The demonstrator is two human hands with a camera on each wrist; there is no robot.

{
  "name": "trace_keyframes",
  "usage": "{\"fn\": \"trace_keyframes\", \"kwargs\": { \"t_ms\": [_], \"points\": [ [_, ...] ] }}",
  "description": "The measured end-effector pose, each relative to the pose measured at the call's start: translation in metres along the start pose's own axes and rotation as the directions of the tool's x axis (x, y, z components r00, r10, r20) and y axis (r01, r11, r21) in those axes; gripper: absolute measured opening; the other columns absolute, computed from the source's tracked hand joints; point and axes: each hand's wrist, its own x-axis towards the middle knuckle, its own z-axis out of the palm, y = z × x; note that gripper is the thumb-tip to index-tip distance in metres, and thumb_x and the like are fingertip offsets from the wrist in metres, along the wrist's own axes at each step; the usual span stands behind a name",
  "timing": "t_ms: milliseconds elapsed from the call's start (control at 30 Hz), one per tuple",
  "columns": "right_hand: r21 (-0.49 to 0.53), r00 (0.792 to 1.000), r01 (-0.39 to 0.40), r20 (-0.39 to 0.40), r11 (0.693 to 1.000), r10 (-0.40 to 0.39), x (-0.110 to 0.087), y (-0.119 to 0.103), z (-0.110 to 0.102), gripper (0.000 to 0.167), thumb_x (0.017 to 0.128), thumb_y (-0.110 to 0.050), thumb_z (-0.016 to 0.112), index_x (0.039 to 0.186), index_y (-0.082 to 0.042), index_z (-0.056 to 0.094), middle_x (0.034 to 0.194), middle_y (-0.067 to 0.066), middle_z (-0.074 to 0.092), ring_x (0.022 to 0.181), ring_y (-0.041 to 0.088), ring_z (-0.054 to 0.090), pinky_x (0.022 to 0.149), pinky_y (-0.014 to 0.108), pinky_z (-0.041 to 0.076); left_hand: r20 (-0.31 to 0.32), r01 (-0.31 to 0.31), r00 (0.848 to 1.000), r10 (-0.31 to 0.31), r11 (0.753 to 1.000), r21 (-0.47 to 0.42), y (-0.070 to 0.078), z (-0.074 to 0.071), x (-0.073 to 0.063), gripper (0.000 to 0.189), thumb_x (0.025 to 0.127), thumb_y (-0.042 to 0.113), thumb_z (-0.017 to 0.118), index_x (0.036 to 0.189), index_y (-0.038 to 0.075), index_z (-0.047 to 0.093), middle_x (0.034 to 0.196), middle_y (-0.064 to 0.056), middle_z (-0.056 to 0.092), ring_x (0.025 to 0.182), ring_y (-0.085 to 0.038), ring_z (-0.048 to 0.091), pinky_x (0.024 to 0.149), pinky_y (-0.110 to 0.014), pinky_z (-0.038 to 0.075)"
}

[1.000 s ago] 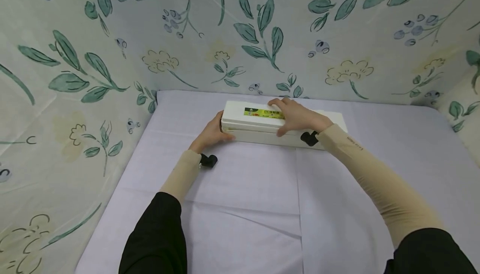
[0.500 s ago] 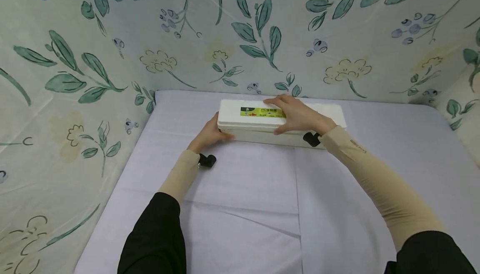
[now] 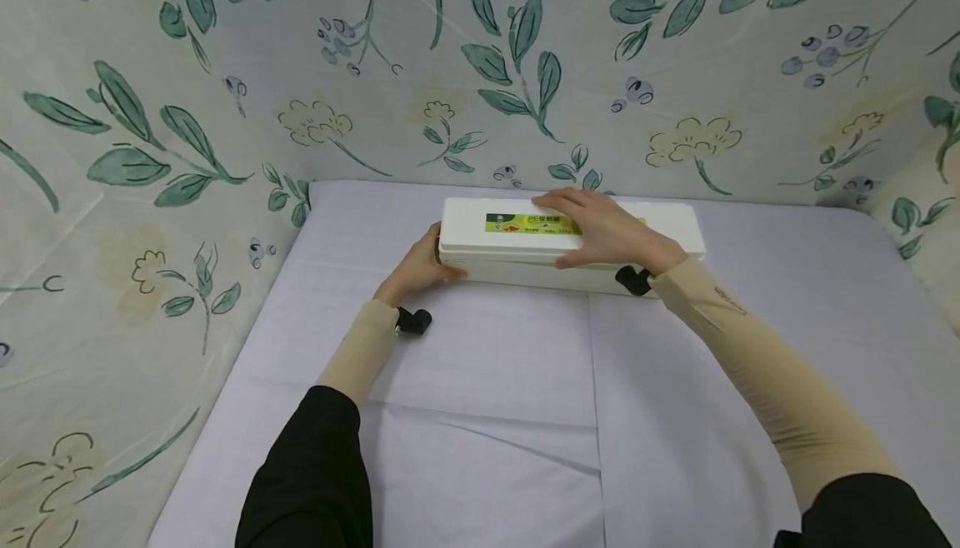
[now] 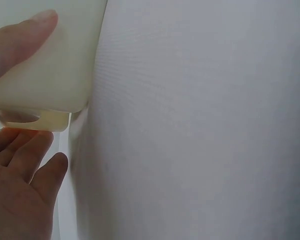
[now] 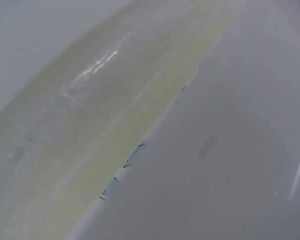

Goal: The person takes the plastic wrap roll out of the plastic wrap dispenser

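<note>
A long white cling film box (image 3: 525,272) with a green and yellow label lies near the table's far edge. My right hand (image 3: 607,231) spans its white lid (image 3: 465,227), thumb on the near edge and fingers over the far one. A slanted seam shows between lid and base along the front. At the left end my left hand (image 3: 420,265) grips the box; in the left wrist view its thumb (image 4: 27,40) presses the front wall and its fingers are at the end. The right wrist view is blurred: a glossy yellowish rounded surface (image 5: 90,110) fills much of it.
A white cloth (image 3: 487,381) with fold creases covers the table. Behind and to the left hangs a fabric backdrop (image 3: 420,57) printed with leaves and flowers. A black wrist camera sits on each beige sleeve.
The lid first shifted slightly left, then moved right together with my right hand, and its right end now reaches further out. My left hand stays at the box's left end.
</note>
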Motion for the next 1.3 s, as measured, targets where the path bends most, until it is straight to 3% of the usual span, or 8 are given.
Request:
{"fn": "trace_keyframes", "kwargs": {
  "t_ms": [167,1300],
  "points": [
    [-0.007,1.0,-0.011,0.0,1.0,0.011,-0.005,0.001,-0.001,0.095,0.072,-0.04,0.082,0.149,-0.016,0.033,0.151,0.011,0.031,0.135,0.036,0.027,0.107,0.057,0.021,-0.003,0.029,1.0,-0.029,0.999,0.013,0.0,0.0,0.001,0.105,0.071,0.011,0.084,0.152,0.01,0.018,0.151,-0.008,0.033,0.136,-0.024,0.031,0.111,-0.043,0.022],
    [0.031,0.993,-0.118,-0.018,0.993,0.118,-0.039,0.014,-0.012,0.097,0.07,-0.035,0.085,0.15,-0.017,0.031,0.15,0.014,0.031,0.134,0.039,0.027,0.105,0.06,0.02,0.03,-0.003,1.0,0.003,1.0,-0.026,0.0,-0.001,0.0,0.102,0.074,0.006,0.082,0.152,0.007,0.015,0.152,-0.011,0.029,0.138,-0.026,0.029,0.109,-0.038,0.028]
  ]
}}
